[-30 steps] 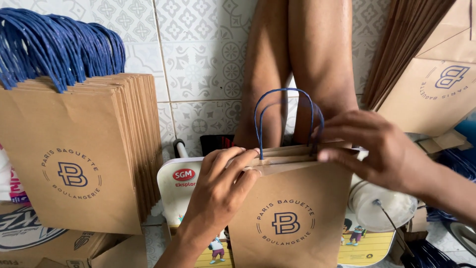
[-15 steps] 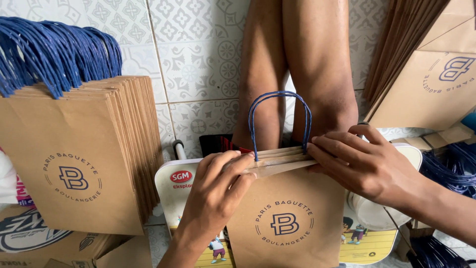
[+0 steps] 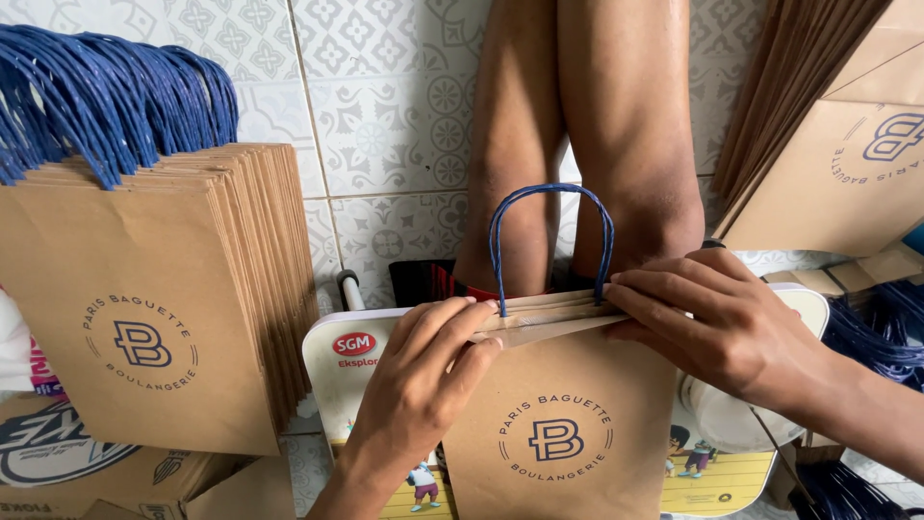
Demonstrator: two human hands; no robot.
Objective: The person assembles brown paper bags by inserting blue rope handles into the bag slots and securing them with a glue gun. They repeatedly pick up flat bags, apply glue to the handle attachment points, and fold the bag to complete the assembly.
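**Both hands pressed along the bag's folded top edge**

The left hand (image 3: 423, 380) lay with fingers flat and closed on the left part of the folded top of the brown paper bag (image 3: 558, 433), which stood upright over a white board with cartoon figures (image 3: 351, 371). The right hand (image 3: 717, 323), curled over that rim a second before, had slid outward and flattened, fingertips pinching the right end just beside the blue rope handle (image 3: 549, 241). I judged this as pressing the fold down after the handle was seated. To the left stood a stack of finished bags (image 3: 144, 299) with blue handles; further bags (image 3: 837, 154) leaned at right. Behind, bare legs (image 3: 587, 135) met a patterned tiled wall (image 3: 385, 96).
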